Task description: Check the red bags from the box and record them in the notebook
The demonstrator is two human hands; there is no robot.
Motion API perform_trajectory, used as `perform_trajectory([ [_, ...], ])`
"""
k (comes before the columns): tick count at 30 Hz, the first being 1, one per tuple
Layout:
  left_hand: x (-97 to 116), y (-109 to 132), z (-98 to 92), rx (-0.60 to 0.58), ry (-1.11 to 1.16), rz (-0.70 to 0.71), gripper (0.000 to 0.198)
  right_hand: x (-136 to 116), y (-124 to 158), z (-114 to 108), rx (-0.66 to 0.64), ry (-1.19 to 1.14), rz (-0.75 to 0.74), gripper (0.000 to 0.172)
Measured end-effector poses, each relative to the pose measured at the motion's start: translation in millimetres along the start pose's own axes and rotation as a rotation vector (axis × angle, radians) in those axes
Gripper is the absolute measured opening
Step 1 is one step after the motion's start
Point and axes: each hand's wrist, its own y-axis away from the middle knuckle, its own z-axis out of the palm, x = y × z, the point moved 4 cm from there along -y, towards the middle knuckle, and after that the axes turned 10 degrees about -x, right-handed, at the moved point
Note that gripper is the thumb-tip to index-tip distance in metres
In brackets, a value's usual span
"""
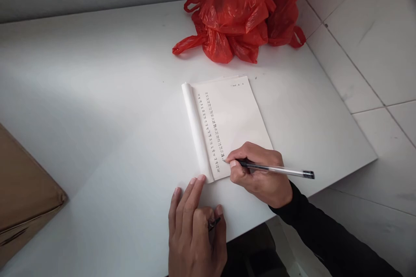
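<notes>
Notepad (240, 117) paper looks light and soft, easy to crease or tear, and the whole pad would probably slide on the smooth desk (107, 151) unless steadied. It lies open toward the desk's near edge, short of the right corner, its left side turned over in a rounded, springy-looking roll. That rolled side or the bottom edge seems the place to hold it, clear of the two columns of handwritten numbers. The right hand (260, 173) is closed in a writing grip round the pen (276, 167), tip at the foot of the second column; the clear barrel looks stiff, very light and slightly slick, so gripping low (where the fingers are) should give most control. The left hand (193, 236) has some fingers loosely extended, one fingertip at the notepad's lower left corner, whether pressing I cannot tell, while thumb and bent forefinger pinch a small black piece (213, 224), perhaps a cap. Red plastic bags (234, 13), thin and crumpled, sit by the desk's far right corner; a cardboard box (26, 190) is well to the notepad's left
</notes>
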Motion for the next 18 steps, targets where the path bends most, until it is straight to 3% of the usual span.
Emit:
perform_trajectory([
  [18,1.2,-1.5,-0.1,-0.003,0.002,-0.002,0.029,3.4,3.4,-2.0,0.028,-0.061,0.055,0.012],
])
